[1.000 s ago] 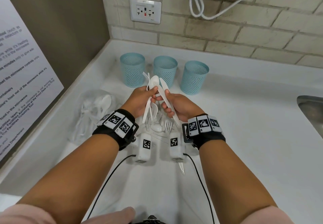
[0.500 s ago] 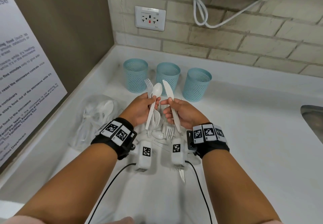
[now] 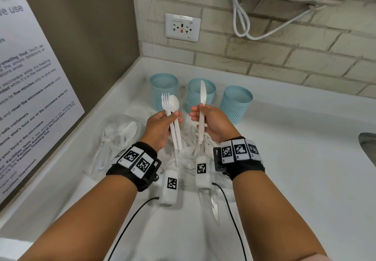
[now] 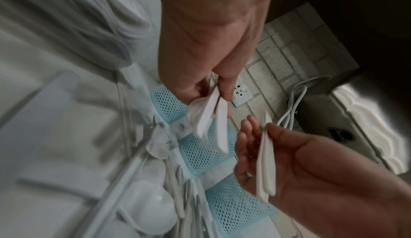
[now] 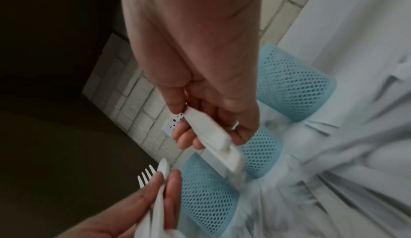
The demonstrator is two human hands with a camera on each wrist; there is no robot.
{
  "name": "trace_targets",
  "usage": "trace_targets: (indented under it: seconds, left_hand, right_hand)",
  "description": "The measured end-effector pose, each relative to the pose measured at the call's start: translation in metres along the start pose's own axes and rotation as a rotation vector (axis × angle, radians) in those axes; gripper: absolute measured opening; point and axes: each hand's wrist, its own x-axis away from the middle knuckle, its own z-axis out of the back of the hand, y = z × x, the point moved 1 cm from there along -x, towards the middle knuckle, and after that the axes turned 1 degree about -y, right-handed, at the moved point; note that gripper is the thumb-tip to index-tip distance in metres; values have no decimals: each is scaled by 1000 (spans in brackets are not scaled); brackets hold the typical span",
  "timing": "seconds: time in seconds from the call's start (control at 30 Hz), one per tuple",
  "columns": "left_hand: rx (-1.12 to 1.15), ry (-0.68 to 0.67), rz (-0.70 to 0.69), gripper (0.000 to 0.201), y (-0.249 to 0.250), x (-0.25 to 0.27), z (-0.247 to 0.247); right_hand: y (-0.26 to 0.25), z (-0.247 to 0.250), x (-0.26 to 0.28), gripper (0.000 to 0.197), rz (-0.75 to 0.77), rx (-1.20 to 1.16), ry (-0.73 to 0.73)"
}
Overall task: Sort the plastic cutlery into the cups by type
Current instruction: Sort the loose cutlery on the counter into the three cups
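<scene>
Three light-blue mesh cups stand in a row by the back wall: left cup [image 3: 164, 90], middle cup [image 3: 200, 96], right cup [image 3: 236, 104]. My left hand [image 3: 162, 125] grips a white plastic fork [image 3: 165, 103] and a white spoon [image 3: 174, 103] together, heads up, in front of the left cup. My right hand [image 3: 211, 123] pinches a white knife [image 3: 202, 106] upright, its blade in front of the middle cup. More loose white cutlery [image 3: 189, 153] lies on the counter below both hands. In the right wrist view the knife handle [image 5: 211, 136] crosses my fingers.
A clear plastic bag [image 3: 116, 138] with more cutlery lies left of my hands. A poster board [image 3: 30, 89] leans along the left wall. A sink edge [image 3: 368, 148] shows at the far right. A wall outlet [image 3: 182, 27] and white cord [image 3: 244, 24] are on the brick wall.
My hands have drawn apart: the left carries the fork and spoon to the left, the right has taken the knife out of the bundle and raised it toward the middle cup.
</scene>
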Motion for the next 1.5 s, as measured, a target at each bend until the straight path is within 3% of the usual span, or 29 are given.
trace_targets:
  seconds: [0.13,0.47,0.6,0.7,0.83,0.93,1.07,1.13,1.23,1.33,1.5]
  left_hand:
    - [-23,6,8,7,3,-2,3]
    - [-21,23,47,8,5,-7,-1]
    - [49,52,48,7,10,-9,3]
    - [67,71,20,9,13,-11,8]
    - [92,113,0,7,14,-15,12]
    - [106,126,-6,7,15,-14,12]
    - [133,139,5,6,17,-14,17]
    - [146,131,10,6,19,-13,19]
    - [165,112,23,7,21,-12,20]
    - [169,88,40,10,22,-13,18]
    - [137,3,71,12,21,-13,13]
  right_hand:
    - [-6,-2,-7,29,78,169,-5]
    - [-12,-5,-21,11,95,198,-43]
    - [-40,-13,-38,3,226,133,91]
    - [-65,-21,-54,14,373,47,252]
    - [-71,-38,-82,2,390,-21,296]
    - [-62,-49,-99,11,386,136,339]
    - [-53,-59,-111,35,358,396,289]
    - [-48,-58,-117,35,340,467,261]
    - [-46,-55,-116,18,327,447,193]
    - [-51,-49,-100,35,324,368,190]
    - [-50,-32,-68,27,500,313,408]
